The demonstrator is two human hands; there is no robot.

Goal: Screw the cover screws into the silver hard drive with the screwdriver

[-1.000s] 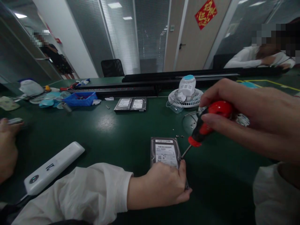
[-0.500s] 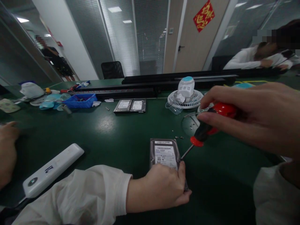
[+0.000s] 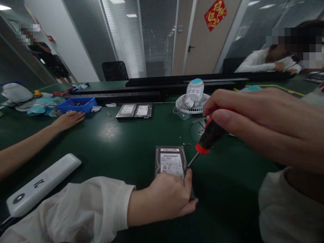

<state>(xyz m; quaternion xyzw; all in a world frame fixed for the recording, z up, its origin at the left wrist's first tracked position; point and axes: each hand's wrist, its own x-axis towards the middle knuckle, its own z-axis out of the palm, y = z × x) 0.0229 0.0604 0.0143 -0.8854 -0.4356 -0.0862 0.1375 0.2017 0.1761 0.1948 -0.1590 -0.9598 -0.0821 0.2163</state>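
A hard drive (image 3: 172, 162) lies label side up on the green table in front of me. My left hand (image 3: 167, 195) is wrapped over its near part, with a finger along the right edge. In my right hand (image 3: 265, 125) is a red and black screwdriver (image 3: 211, 135), held tilted by its handle. The screwdriver's tip meets the drive's right edge, close to my left fingertip; any screw there is too small to make out. Several small screws (image 3: 187, 144) lie on the table just beyond the drive.
Two hard drives (image 3: 134, 110) lie side by side farther back. A white fan (image 3: 194, 94) stands behind my right hand. At the left are a blue bin (image 3: 78, 104), another person's hand (image 3: 68, 119) and a white device (image 3: 45, 184). Black bars (image 3: 182, 82) run along the back.
The other person's hand at the left has reached forward to beside the blue bin. The view has shifted slightly right. Both my hands keep their hold, the screwdriver still at the drive's edge.
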